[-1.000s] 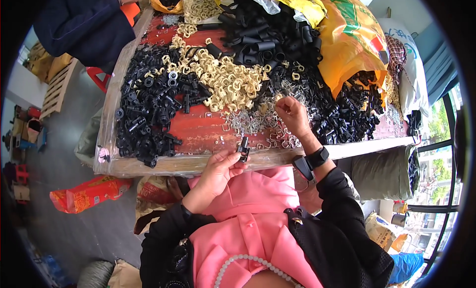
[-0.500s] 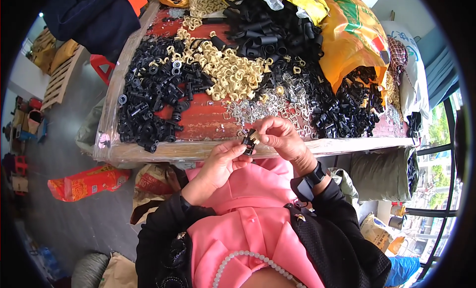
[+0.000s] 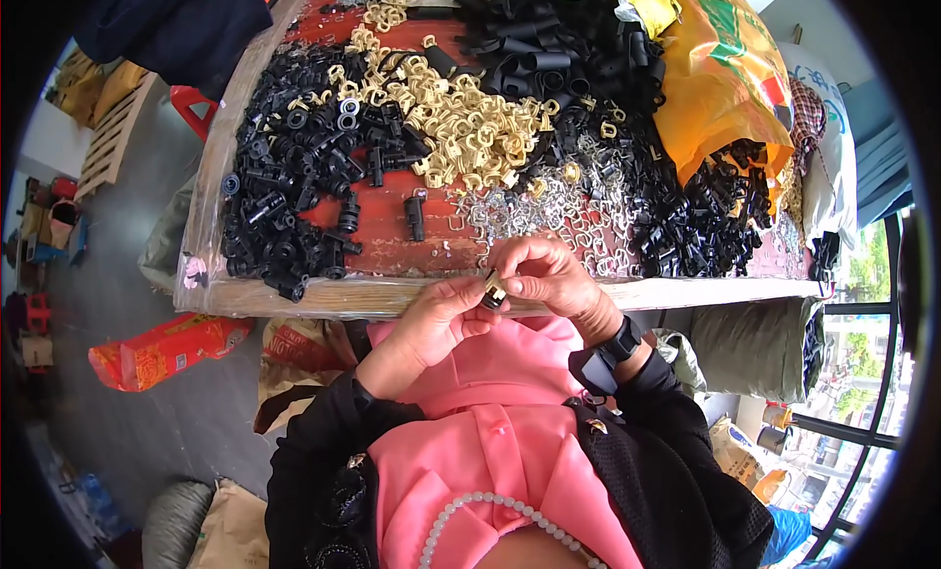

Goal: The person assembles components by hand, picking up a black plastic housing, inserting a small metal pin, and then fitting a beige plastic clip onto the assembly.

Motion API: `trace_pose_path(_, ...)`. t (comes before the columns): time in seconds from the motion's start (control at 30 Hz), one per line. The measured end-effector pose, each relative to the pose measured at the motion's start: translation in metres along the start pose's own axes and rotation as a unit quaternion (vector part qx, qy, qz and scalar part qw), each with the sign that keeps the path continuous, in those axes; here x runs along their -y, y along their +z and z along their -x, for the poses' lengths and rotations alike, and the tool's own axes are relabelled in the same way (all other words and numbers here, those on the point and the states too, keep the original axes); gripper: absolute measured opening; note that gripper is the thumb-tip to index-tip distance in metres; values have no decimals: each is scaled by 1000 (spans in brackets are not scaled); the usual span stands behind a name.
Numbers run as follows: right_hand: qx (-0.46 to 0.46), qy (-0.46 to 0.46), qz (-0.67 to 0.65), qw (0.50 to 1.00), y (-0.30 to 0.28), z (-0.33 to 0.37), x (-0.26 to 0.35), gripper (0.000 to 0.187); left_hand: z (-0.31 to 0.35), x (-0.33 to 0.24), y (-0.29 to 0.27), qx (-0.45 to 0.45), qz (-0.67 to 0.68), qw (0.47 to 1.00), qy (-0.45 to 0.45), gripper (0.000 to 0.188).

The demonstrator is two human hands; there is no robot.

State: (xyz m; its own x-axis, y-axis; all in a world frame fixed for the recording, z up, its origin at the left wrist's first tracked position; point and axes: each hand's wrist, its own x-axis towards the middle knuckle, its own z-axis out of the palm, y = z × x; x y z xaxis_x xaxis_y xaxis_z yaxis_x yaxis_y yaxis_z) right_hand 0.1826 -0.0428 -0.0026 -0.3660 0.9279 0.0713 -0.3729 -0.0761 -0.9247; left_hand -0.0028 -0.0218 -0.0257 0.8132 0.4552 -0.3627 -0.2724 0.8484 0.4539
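My left hand (image 3: 431,324) pinches a small black plastic fitting (image 3: 495,298) just off the table's near edge. A gold-coloured piece (image 3: 493,286) sits at the fitting's upper side, and the fingertips of my right hand (image 3: 557,283) close on it there. How far the two parts fit together is hidden by the fingers. Beyond my hands lie a heap of gold-coloured clips (image 3: 456,118) and a spread of silver wire loops (image 3: 549,211). A single black fitting (image 3: 415,217) lies on the red tabletop (image 3: 392,250).
Black fittings (image 3: 294,197) cover the table's left side, with black tubes (image 3: 539,69) at the back. On the right, an orange bag (image 3: 720,89) spills black parts (image 3: 691,226). The table's wooden edge (image 3: 372,299) runs before me. A red bag (image 3: 167,351) lies on the floor.
A black fitting now lies on the red tabletop, absent there earlier. The held part has turned between my fingers, its gold piece showing more. The view has shifted slightly.
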Motion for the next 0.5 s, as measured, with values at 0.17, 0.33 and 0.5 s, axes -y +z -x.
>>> trace_pose_path(0.17,4,-7,6,1000,-4,2,-1,10,1,1,3,16,20,1000,-13,27)
trace_pose_path(0.33,-3,19,19,1000,1,6,4,12,4,4,6,15,28,999,-18,26)
trace_pose_path(0.5,-16,2,64,998,7,10,6,13,9,5,10,11,28,1000,-3,26)
